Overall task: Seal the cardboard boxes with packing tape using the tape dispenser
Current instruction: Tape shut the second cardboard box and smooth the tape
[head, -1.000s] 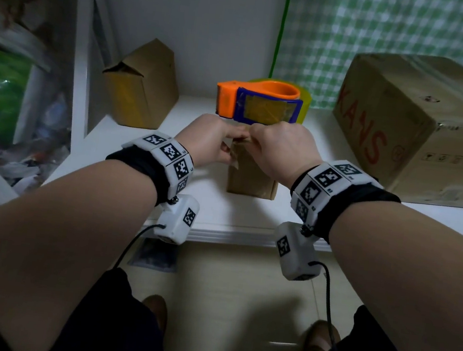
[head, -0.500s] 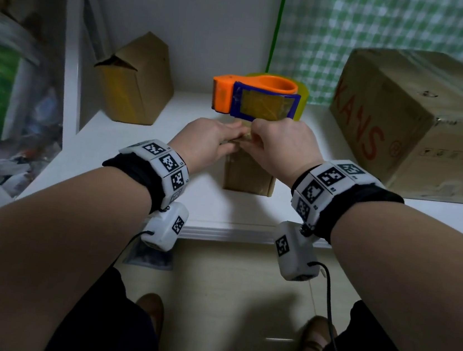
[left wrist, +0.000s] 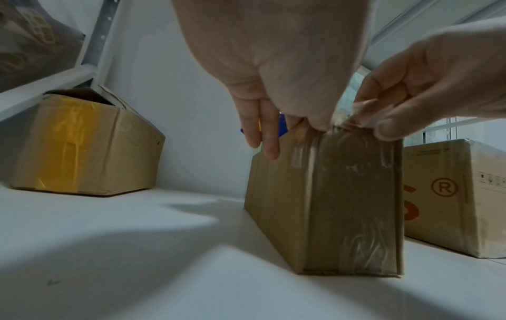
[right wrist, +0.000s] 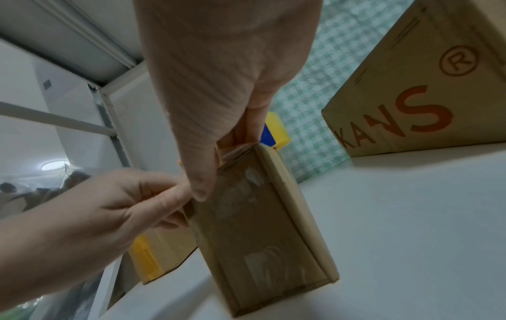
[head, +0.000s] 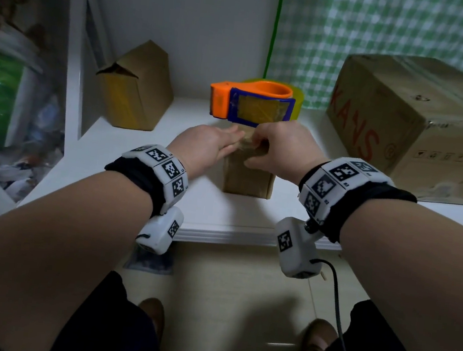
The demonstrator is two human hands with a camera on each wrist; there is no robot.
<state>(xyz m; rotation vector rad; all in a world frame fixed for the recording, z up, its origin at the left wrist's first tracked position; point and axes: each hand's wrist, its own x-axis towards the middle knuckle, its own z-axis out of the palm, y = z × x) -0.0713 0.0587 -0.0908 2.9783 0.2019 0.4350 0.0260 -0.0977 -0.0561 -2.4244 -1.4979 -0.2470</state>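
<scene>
Where the head view looks down, we see the small cardboard box (head: 247, 177) upright on the white shelf (head: 210, 216), the tape dispenser (head: 252, 103) on its far end. From the left wrist, our left hand (left wrist: 276, 71) lays straight fingers (left wrist: 269, 138) on the box top. From the right wrist, our right hand (right wrist: 219, 91) pinches the tape (right wrist: 235, 154) at the box's top edge.

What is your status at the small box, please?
Left hand flat-fingered on small box top. Right hand pinching tape at its top edge. Tape dispenser idle behind; nothing in the way.
</scene>
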